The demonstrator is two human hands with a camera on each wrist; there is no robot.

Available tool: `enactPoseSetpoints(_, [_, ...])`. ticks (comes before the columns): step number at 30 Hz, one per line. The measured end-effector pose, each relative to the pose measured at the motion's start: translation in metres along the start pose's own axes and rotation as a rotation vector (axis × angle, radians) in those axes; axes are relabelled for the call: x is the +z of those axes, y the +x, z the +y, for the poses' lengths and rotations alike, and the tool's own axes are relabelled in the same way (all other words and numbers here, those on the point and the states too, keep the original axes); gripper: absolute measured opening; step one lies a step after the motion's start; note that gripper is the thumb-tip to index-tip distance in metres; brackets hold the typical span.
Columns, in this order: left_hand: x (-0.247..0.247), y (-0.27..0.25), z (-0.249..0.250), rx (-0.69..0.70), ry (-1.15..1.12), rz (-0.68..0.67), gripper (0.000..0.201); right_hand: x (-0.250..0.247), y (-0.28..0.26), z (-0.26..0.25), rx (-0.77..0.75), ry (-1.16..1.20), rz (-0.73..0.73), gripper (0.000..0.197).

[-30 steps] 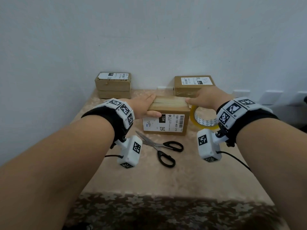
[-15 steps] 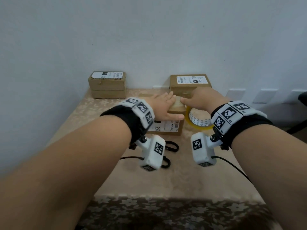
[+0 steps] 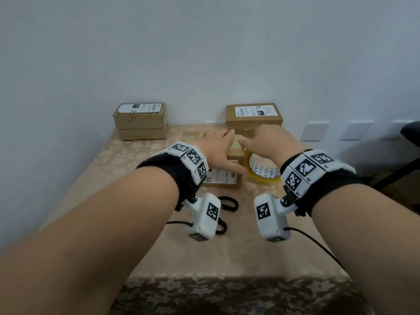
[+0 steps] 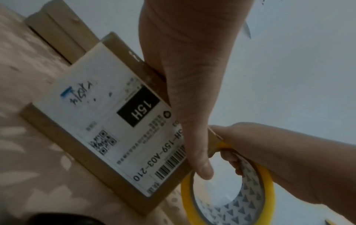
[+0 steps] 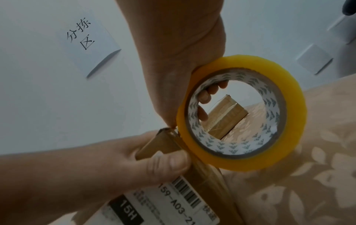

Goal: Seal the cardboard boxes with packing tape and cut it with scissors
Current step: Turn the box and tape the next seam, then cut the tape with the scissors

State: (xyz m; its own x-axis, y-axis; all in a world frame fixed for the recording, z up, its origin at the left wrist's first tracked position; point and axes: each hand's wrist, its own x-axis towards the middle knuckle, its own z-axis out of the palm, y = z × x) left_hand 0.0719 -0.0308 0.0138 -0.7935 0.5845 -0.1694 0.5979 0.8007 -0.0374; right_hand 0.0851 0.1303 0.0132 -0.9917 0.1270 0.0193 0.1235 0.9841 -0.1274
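Note:
A small cardboard box (image 3: 235, 155) with a white "15H" label (image 4: 108, 106) lies mid-table. My left hand (image 3: 218, 145) lies over its top near the right end, fingers straight, with the thumb (image 5: 169, 164) pressed on the front face. My right hand (image 3: 267, 139) holds a yellow tape roll (image 3: 263, 171) at the box's right end, fingers through the core (image 5: 208, 94). Tape runs from the roll (image 5: 285, 121) onto the box corner. Black scissors (image 3: 236, 203) lie in front of the box, mostly hidden by my left wrist camera.
Two stacked boxes (image 3: 139, 120) stand at the back left against the wall, and another labelled box (image 3: 253, 115) at the back right, just behind my hands. The beige patterned tablecloth (image 3: 136, 160) ends at a near edge. Wall sockets (image 3: 314, 130) are to the right.
My left hand has slid right along the box top, from the left end to beside my right hand. The right hand and roll stayed at the box's right end.

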Motion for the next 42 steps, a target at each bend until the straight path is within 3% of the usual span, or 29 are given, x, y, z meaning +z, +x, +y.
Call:
enactPoseSetpoints(3, [-0.003, 0.004, -0.002, 0.066, -0.032, 0.071, 0.112, -0.002, -0.006, 0.003, 0.012, 0.114, -0.032, 0.055])
enactPoseSetpoints(6, [-0.013, 0.0, -0.023, 0.166, 0.013, 0.019, 0.107, -0.009, -0.02, 0.005, 0.007, 0.425, -0.077, 0.042])
enactPoseSetpoints(9, [-0.014, -0.007, -0.033, 0.095, 0.201, 0.029, 0.1, -0.008, -0.038, 0.001, -0.014, 0.62, -0.099, 0.045])
enactPoseSetpoints(12, [-0.008, -0.02, -0.029, 0.022, 0.135, 0.122, 0.087, -0.001, -0.053, -0.006, 0.047, 0.789, -0.061, 0.033])
enactPoseSetpoints(14, [0.0, -0.034, -0.021, -0.013, 0.001, 0.206, 0.073, 0.004, -0.058, -0.011, 0.128, 0.967, -0.039, 0.029])
enactPoseSetpoints(16, [0.011, -0.047, -0.012, -0.097, -0.148, 0.38, 0.047, 0.007, -0.062, -0.02, 0.218, 1.12, -0.032, 0.021])
enactPoseSetpoints(18, [0.018, -0.06, -0.003, -0.198, -0.465, 0.484, 0.024, 0.01, -0.066, -0.034, 0.28, 1.267, -0.043, 0.014])
enactPoseSetpoints(20, [0.018, -0.07, 0.008, -0.241, -0.876, 0.405, 0.038, 0.011, -0.071, -0.049, 0.271, 1.448, -0.107, 0.012])
enactPoseSetpoints(22, [0.016, -0.079, 0.013, -0.267, -1.112, 0.287, 0.049, 0.012, -0.079, -0.063, 0.205, 1.519, -0.215, 0.02])
enactPoseSetpoints(26, [0.022, -0.093, -0.001, -0.296, -1.169, 0.325, 0.021, 0.009, -0.09, -0.073, 0.123, 1.476, -0.305, 0.021])
enactPoseSetpoints(28, [0.024, -0.096, -0.012, -0.335, -1.135, 0.371, 0.023, 0.012, -0.094, -0.072, 0.081, 1.35, -0.275, 0.022])
enactPoseSetpoints(30, [0.022, -0.099, -0.017, -0.35, -1.057, 0.42, 0.02, 0.02, -0.1, -0.07, 0.004, 1.042, -0.226, 0.019])
enactPoseSetpoints(32, [0.021, -0.101, -0.022, -0.337, -0.916, 0.443, 0.043, 0.031, -0.106, -0.07, -0.094, 0.654, -0.28, 0.005])
enactPoseSetpoints(34, [0.021, -0.104, -0.023, -0.293, -0.787, 0.459, 0.049, 0.041, -0.107, -0.073, -0.181, 0.317, -0.344, 0.029])
enactPoseSetpoints(36, [0.023, -0.102, -0.024, -0.262, -0.71, 0.466, 0.047, 0.042, -0.107, -0.076, -0.214, 0.179, -0.36, 0.047])
enactPoseSetpoints(39, [0.02, -0.098, -0.026, -0.242, -0.633, 0.497, 0.043, 0.041, -0.103, -0.077, -0.282, 0.034, -0.417, 0.059])
enactPoseSetpoints(42, [0.017, -0.095, -0.031, -0.214, -0.514, 0.504, 0.042, 0.039, -0.1, -0.077, -0.322, -0.029, -0.337, 0.058])
